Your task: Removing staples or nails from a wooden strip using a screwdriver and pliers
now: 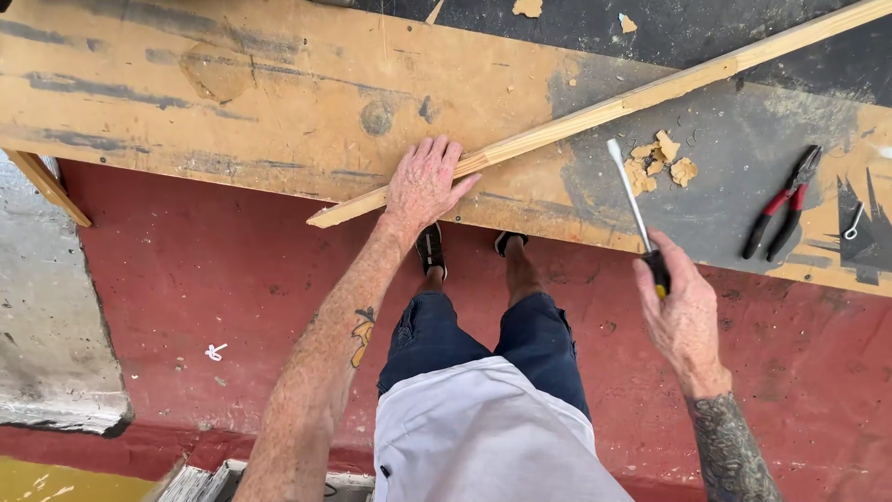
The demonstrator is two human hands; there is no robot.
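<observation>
Wood strip (595,112), pliers (782,203), chips (662,160) beside

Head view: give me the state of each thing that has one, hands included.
Wooden strip: lying slantwise on the workbench, pinned near its end.
Left hand: pressed flat on the strip.
Right hand: closed around the screwdriver handle.
Screwdriver: raised, tip away from the person.
Pliers: lying untouched, jaws shut.
Wood chips: loose on the bench.

Single head-worn view, looking steeply down from standing height, worktop (279,102) across the upper frame, red floor (204,279) below, the wearer's legs at lower centre
</observation>
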